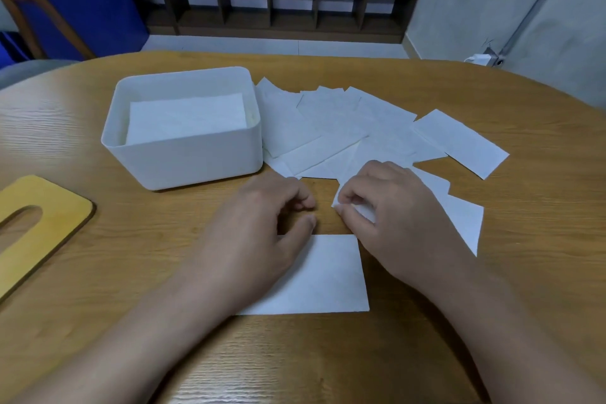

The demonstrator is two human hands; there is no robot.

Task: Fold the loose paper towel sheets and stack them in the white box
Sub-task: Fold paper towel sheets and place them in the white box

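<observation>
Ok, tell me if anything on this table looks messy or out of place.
The loose sheets right of the white box lie fanned and overlapping at odd angles, not squared up. The wooden lid sits off the box, at the table's left. The sheets in the box lie flat. Nothing looks torn or spilled.

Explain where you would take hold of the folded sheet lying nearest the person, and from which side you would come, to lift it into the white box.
Probably the right short edge of the folded sheet, coming from the right. It lies flat on the table, so only an edge can be pinched; the left hand hides its left end, while the right end is bare.
</observation>
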